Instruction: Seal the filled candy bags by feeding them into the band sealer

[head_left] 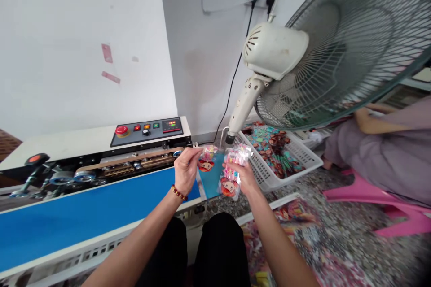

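Note:
My left hand, with a bead bracelet on the wrist, pinches the top of a small clear packet printed with a cartoon face. It holds the packet over the right end of the blue conveyor belt of a sealing machine. My right hand is closed on a bunch of similar packets, just right of the belt's end. The two hands are close together, above my knees.
A white basket of packets sits on the floor at right, under a large standing fan. A person in grey sits on a pink stool at far right. More packets lie in a tray by my legs.

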The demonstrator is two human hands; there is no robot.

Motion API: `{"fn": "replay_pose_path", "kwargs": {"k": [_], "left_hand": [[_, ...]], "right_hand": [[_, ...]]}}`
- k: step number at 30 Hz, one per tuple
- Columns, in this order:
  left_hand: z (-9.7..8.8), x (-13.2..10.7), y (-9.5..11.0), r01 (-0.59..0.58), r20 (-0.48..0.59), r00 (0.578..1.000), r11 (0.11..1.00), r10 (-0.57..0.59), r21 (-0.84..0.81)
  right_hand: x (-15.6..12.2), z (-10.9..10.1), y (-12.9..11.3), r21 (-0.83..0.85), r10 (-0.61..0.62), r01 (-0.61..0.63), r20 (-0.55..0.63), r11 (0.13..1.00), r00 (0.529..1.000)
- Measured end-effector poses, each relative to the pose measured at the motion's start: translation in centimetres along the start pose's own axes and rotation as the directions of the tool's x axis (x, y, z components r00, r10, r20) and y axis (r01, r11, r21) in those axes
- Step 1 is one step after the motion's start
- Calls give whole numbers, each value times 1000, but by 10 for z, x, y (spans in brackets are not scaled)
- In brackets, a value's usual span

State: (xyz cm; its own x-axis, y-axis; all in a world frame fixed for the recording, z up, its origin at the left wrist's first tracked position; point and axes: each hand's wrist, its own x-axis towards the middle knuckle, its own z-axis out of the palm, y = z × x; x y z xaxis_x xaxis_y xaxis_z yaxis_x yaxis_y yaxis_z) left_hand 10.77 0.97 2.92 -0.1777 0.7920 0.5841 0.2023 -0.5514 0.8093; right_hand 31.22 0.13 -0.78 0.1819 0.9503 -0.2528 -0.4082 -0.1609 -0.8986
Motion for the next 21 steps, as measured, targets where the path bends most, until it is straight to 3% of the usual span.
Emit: {"fn": "replay_pose_path", "kwargs": {"k": [5,9,15,21], "left_hand": [[11,4,16,192,5,981,973,-193,-130],[12,10,36,250,43,968,956,-246,-153],[2,21,54,211,55,977,968,-205,-138],[-5,25,56,125,62,991,986,-119,-113]], "right_hand": [[-9,-3,-12,24,-18,18,10,1000,1000],[-15,-4,-21,10,-29,29,20,1000,999],[-21,-10,-17,30,-43,43,6,999,999],[-28,-10,-13,13,-9,9,30,1000,1000]]}}
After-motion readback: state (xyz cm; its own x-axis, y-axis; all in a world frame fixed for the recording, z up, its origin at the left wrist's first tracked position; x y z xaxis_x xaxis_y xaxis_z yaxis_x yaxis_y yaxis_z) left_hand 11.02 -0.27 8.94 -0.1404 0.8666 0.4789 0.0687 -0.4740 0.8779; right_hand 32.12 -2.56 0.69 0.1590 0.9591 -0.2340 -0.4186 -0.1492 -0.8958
